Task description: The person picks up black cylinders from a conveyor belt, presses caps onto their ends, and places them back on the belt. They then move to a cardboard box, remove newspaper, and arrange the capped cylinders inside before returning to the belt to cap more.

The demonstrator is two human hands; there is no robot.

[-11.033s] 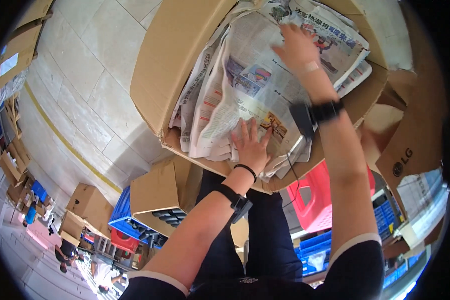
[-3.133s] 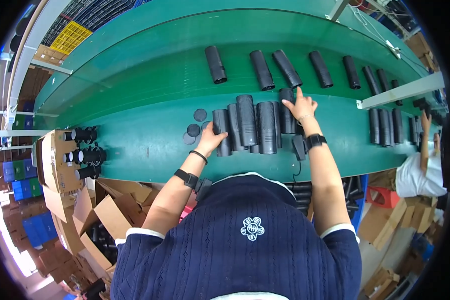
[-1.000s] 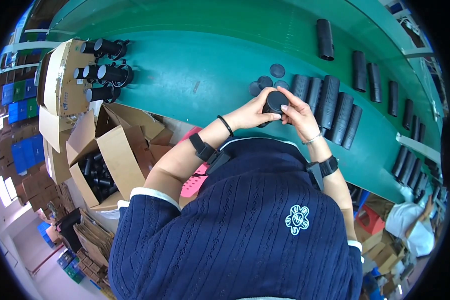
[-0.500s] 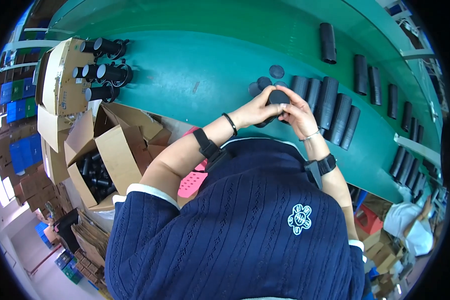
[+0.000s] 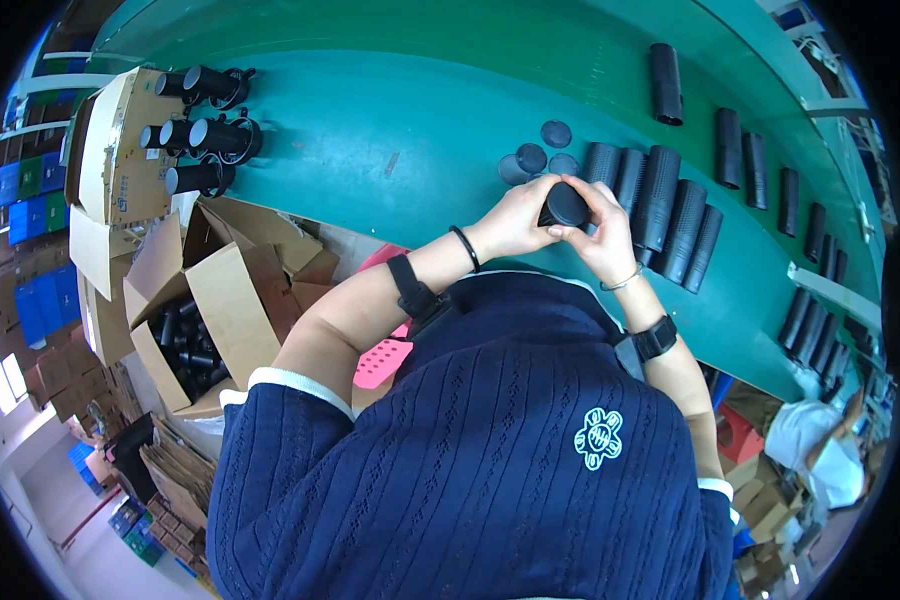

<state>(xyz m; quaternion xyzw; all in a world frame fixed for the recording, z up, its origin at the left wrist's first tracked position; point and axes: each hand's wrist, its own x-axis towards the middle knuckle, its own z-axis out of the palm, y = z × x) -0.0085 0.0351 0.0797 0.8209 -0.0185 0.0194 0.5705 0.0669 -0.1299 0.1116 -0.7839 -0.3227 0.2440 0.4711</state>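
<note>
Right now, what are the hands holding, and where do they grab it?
Both hands hold one black tube. The left hand wraps its side from the left; the right hand grips it from the right, near the capped end.

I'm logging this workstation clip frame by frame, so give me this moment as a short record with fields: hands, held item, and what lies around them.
left hand: left hand grips the black tube from the left
right hand: right hand closes on the same tube from the right
held item: black tube, round end toward the camera
beside hands: row of black tubes lying on the green belt
loose parts: round black caps just beyond the hands
far left: open cardboard box with black parts inside
</note>
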